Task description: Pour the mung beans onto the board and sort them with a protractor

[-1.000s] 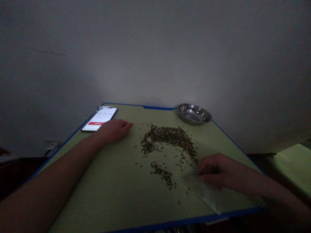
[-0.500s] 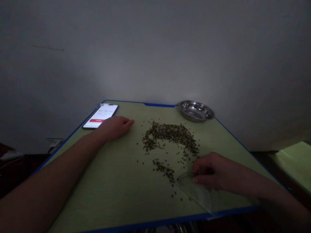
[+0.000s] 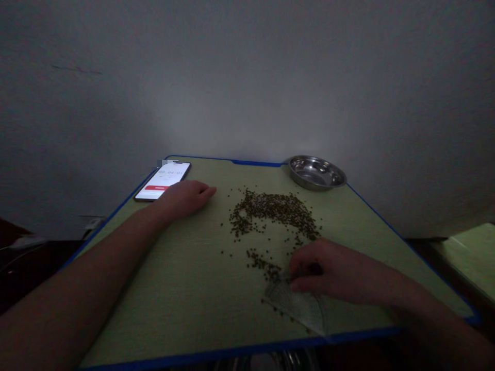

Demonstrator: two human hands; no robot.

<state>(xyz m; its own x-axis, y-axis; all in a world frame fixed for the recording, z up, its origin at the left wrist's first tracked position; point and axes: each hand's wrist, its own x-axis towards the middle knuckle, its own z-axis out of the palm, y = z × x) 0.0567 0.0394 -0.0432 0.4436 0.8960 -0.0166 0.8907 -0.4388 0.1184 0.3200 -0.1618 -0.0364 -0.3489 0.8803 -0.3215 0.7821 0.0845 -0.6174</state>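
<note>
My right hand [image 3: 317, 265] pinches the curved edge of a clear plastic protractor [image 3: 297, 306] between thumb and fingers. The protractor lies low over the table near its front edge, with its straight side toward lower left. A few small dark beans or seeds lie along that straight side. Just left of the fingertips is a small strip of these grains [image 3: 263, 264]. Beyond it spreads a larger curved pile of the same grains [image 3: 276, 206]. My left hand [image 3: 187, 198] rests on the table, fingers curled closed and nothing visible in them, beside the phone [image 3: 160, 183].
The light green table [image 3: 185, 299] has a blue rim and stands against a grey wall. A shallow steel bowl [image 3: 317, 174] sits at the back right corner. Below the front edge, shiny metal ware [image 3: 266, 360] partly shows. Another pale green surface [image 3: 474, 257] is at far right.
My right hand has moved left with the protractor, and its straight edge now reaches stray grains near the front. My left hand stays by the phone. The view has shifted slightly.
</note>
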